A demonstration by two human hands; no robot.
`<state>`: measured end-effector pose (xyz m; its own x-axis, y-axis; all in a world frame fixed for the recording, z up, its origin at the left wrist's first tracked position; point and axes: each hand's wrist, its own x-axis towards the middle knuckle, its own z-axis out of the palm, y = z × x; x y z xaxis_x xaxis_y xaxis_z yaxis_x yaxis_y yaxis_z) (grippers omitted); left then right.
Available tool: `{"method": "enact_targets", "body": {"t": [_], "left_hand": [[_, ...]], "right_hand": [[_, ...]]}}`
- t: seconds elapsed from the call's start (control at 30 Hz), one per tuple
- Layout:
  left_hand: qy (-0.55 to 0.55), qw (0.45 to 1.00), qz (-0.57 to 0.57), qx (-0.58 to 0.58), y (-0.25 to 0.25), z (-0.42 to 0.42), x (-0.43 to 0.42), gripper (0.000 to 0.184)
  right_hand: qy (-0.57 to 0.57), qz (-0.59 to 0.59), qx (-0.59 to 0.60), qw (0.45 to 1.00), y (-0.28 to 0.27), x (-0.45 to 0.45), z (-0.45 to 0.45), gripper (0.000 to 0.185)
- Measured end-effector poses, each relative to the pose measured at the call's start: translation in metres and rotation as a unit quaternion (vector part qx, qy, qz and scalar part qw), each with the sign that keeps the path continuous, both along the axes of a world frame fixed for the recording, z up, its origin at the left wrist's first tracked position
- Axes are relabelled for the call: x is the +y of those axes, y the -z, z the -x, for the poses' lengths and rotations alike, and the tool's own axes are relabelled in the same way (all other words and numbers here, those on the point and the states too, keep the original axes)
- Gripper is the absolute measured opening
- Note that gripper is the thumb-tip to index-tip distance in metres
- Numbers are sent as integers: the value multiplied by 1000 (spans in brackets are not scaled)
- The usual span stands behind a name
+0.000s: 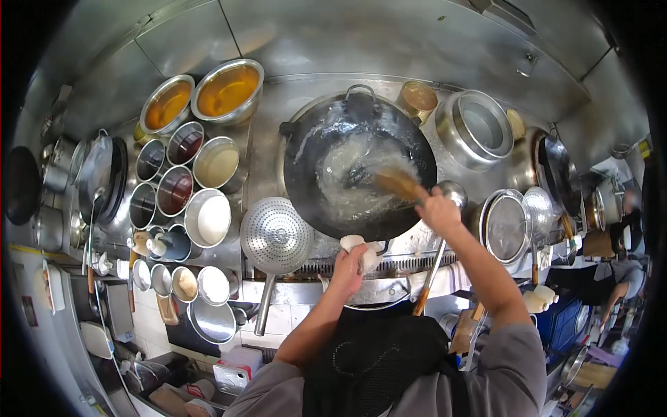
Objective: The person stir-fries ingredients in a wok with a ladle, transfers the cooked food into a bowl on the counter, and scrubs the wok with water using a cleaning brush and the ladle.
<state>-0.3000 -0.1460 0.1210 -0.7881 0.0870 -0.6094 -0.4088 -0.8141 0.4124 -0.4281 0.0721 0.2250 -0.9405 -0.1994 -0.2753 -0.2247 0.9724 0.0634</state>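
A big black wok [299, 187] sits on the stove with cloudy, swirling water [347, 163] inside. My right hand [439, 210] is closed round the handle of a brown wok brush [397, 183], whose blurred head is in the water. At the wok's near edge, my left hand [349, 270] is closed on a folded white cloth [368, 258]. The cloth lies against the near handle [384, 247]; whether the fingers grip the handle through it is hidden. Just right of the wok, a ladle [453, 192] rests with its long handle pointing toward me.
Left of the wok lies a perforated strainer [276, 235]. Farther left stand several seasoning pots [215, 162] and two bowls of amber liquid [228, 90]. A can [417, 99], nested metal pots [479, 125] and a mesh sieve [506, 226] stand to the right. Another person [625, 278] is at far right.
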Motion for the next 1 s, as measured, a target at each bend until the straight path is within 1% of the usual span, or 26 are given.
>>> {"method": "enact_targets", "body": {"t": [0.07,0.1,0.17,0.2,0.23,0.27,0.3,0.33,0.4,0.43,0.47,0.5,0.53,0.57,0.6,0.63,0.67,0.7,0.73,0.77,0.83,0.87,0.9,0.93,0.97,1.0], "left_hand": [[34,999,6,-20,5,1,-5,26],[24,999,12,-19,10,-1,-7,26],[58,998,7,-14,18,5,-11,34],[46,999,18,-12,10,5,-12,34],[55,998,18,-7,-4,5,-12,36],[66,998,21,-4,-12,5,-14,37],[78,997,29,3,-1,4,-15,39],[74,997,38,-6,0,0,-15,39],[73,997,34,14,0,2,-14,39],[58,997,32,29,1,-1,-12,37],[58,997,34,29,-2,-2,-9,37],[30,998,31,37,-8,-5,-5,35],[3,999,28,42,-15,-9,-2,34],[5,999,28,37,-23,-15,0,34],[-6,999,34,41,-34,-16,1,32],[-18,998,40,46,-39,-18,1,30],[-18,998,40,40,-36,-19,0,30],[-17,998,35,44,-30,-20,1,34],[-18,998,28,49,-25,-20,1,37],[-10,999,16,51,-21,-19,-1,38],[-7,999,3,53,-7,-20,-4,38],[-2,998,-8,58,-3,-18,-4,38],[-19,999,-17,39,-15,-16,-2,32],[-21,999,-20,40,-14,-15,-2,32],[-18,999,-15,43,-11,-14,-2,32],[-12,999,-9,45,-9,-14,-1,32]], "right_hand": [[31,9,52,998,9,5,38,61],[28,49,81,995,20,0,61,59],[60,142,97,983,38,-37,95,58],[59,217,115,968,52,-60,105,58],[57,306,80,947,67,-84,114,58],[67,370,69,924,74,-112,111,56],[100,461,55,880,74,-136,98,54],[145,476,15,868,66,-153,84,54],[66,505,45,859,79,-159,62,55],[65,509,45,857,82,-152,53,55],[4,493,-11,870,81,-139,42,55],[-56,472,-67,877,79,-123,34,55],[-88,438,-97,889,63,-102,24,55],[-119,402,-129,899,41,-78,13,55],[-125,362,-162,909,28,-52,9,54],[-140,293,-207,923,8,-28,15,55],[-173,221,-208,937,1,-6,28,56],[-196,174,-211,942,-3,16,48,56],[-176,140,-197,954,-7,29,67,54],[-157,89,-169,969,-26,28,82,49],[-118,131,-94,980,-20,16,112,45],[-99,153,-54,982,1,-2,116,43],[-80,174,-13,981,22,-29,116,42],[-53,203,-11,978,29,-54,101,43],[-54,217,8,975,50,-73,90,45],[-25,217,-39,975,41,-91,69,49]]}}
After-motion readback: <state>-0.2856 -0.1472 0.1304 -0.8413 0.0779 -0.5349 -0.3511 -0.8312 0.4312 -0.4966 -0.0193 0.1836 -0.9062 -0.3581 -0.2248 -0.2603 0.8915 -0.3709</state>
